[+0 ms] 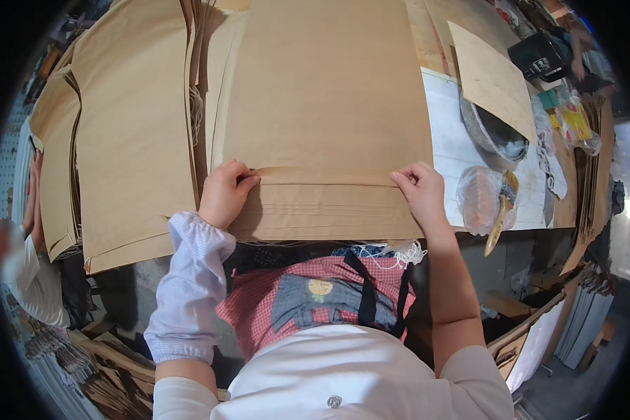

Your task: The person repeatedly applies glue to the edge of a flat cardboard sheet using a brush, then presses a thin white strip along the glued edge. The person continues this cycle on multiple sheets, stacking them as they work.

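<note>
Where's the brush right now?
In the head view, the brush lies to the right of the right hand, beside the plastic bag and below the bowl.

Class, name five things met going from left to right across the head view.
Large rectangular stack of brown paper, person's left hand, person's right hand, brush with yellow wooden handle, far-right bundle of brown paper sheets.

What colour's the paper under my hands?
The paper is light brown, clearest in the head view.
</note>
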Tool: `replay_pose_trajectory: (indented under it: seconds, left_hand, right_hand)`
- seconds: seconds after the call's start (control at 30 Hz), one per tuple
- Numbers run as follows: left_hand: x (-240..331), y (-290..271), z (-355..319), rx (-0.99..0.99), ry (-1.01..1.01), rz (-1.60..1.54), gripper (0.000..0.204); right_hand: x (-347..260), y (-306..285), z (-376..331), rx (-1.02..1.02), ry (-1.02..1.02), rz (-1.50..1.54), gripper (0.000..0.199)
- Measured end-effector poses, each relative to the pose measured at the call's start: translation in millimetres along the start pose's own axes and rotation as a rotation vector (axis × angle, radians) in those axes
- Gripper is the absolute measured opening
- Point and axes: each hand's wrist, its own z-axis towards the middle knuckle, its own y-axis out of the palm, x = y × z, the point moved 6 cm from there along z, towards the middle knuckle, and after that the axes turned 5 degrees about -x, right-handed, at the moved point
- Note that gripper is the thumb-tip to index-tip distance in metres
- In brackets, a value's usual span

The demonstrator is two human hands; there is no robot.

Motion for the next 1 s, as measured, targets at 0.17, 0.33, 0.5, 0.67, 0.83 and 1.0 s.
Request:
replay_pose_trajectory:
  seconds: [0.17, 0.33, 0.5, 0.67, 0.83, 1.0]
  left_hand:
    - [16, 13, -9, 0.092, -0.028, 0.391, 0.024]
    - [98, 52, -22, -0.164, 0.464, 0.417, 0.065]
    - [26, 32, -31, -0.156, 0.000, 0.511, 0.092]
    - [12, 30, -33, -0.063, -0.016, 0.469, 0.084]
    - [9, 33, -31, -0.054, -0.002, 0.487, 0.084]
    - [9, 31, -32, -0.008, -0.011, 0.402, 0.081]
  right_hand:
    - [-16, 10, -9, 0.330, -0.110, -0.511, 0.035]
    - [-98, 81, -35, -0.068, -0.564, -0.440, 0.065]
    - [-13, 39, -40, 0.164, -0.159, -0.580, 0.070]
    - [14, -10, -34, 0.363, 0.040, -0.344, 0.057]
    - [5, -20, -27, 0.408, 0.077, -0.353, 0.032]
    - [15, -4, -21, 0.360, 0.058, -0.158, 0.029]
